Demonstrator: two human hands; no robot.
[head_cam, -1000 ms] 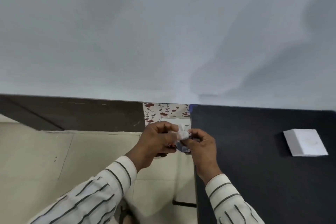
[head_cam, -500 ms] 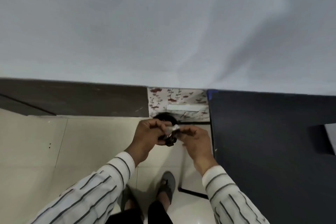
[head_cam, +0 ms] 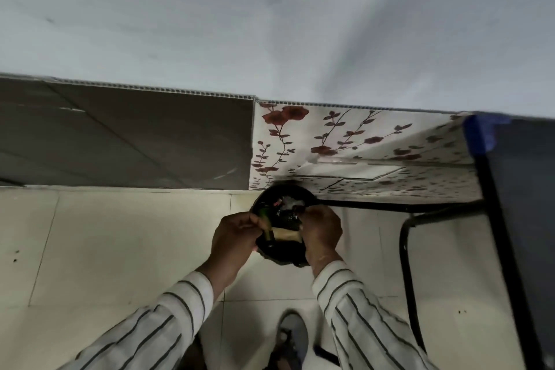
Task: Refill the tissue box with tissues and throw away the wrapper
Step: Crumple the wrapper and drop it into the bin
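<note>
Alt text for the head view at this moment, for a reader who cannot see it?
Both hands, left and right, hover over a round black bin on the tiled floor, pinching small scraps above its opening. A floral-patterned panel and black table frame stand behind and to the right.

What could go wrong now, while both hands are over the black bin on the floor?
1. Both hands, left hand and right hand, crowd the small mouth of the black bin, so the wrapper could fall on the tiled floor beside it.
2. The bin looks already filled with rubbish, so a light wrapper may slide off.
3. The table leg stands close by the right sleeve.
</note>
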